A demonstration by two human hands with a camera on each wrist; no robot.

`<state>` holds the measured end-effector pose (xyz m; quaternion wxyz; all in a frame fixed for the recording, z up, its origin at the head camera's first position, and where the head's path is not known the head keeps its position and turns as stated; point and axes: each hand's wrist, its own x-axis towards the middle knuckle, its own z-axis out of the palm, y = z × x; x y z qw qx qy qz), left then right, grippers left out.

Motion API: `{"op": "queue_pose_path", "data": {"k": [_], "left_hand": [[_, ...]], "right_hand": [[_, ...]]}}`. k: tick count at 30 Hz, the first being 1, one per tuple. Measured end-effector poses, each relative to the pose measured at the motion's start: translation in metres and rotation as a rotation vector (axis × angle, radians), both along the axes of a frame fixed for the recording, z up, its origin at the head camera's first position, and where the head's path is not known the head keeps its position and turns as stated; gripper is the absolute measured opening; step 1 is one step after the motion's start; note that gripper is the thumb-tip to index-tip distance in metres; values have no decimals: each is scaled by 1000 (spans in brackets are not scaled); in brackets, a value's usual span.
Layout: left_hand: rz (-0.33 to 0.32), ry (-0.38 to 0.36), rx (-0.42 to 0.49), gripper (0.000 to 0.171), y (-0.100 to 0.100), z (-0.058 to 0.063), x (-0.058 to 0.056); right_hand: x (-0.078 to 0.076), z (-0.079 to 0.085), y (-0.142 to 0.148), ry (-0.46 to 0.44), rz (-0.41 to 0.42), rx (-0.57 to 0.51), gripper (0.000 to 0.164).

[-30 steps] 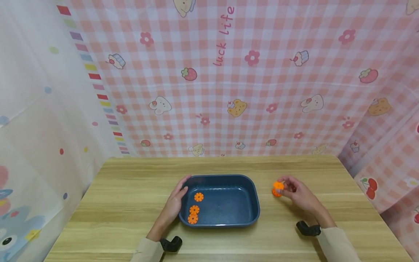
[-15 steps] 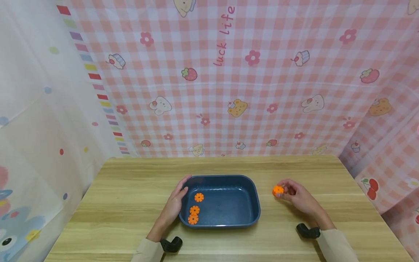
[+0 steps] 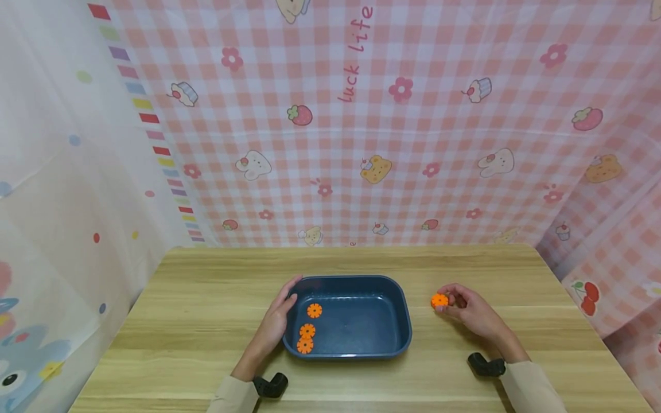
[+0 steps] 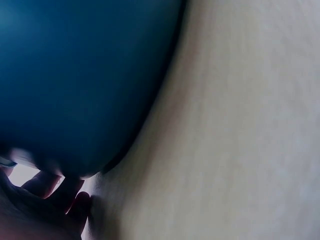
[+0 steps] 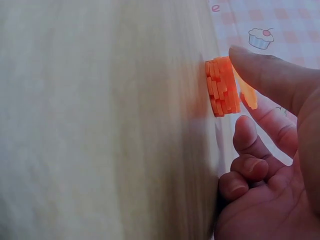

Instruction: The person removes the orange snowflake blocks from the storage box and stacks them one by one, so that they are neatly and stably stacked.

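In the head view, my left hand (image 3: 272, 326) grips the left side of a dark blue rectangular dish (image 3: 356, 330), its thumb lying at the rim. The left wrist view has that hand's fingertips (image 4: 72, 192) against the dish's outer wall. To the right of the dish, my right hand (image 3: 476, 312) pinches a toothed orange plastic disc (image 5: 248, 91) between thumb and forefinger. This disc leans away at an angle from a short stack of similar orange discs (image 5: 221, 87) on the table. Its other fingers are loosely curled below.
Three orange notched discs (image 3: 307, 331) lie inside the dish along its left end, two of them overlapping. The wood-grain table (image 3: 206, 304) extends around the dish. A pink checked cloth (image 3: 341, 143) hangs behind the table's back edge.
My right hand has come down slightly, bringing the upper orange disc from above the stack to close over it. During the last half second little moves. The left hand and dish stay put.
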<state>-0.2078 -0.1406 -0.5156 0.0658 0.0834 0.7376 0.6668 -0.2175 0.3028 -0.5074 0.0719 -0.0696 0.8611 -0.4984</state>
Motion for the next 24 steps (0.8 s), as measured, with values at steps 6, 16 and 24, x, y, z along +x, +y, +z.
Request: {"op": "queue_pose_path", "data": {"k": [6,16,24], "left_hand": [[1,1,-3,47,0,0,0],[1,0,-3,46,0,0,0],[-2,-3,2,46,-1,0,1]], "right_hand": [[0,0,0,1,2,3,37],[0,0,0,-5,-4,28,38],[0,0,0,-7,-7,21,38]]}}
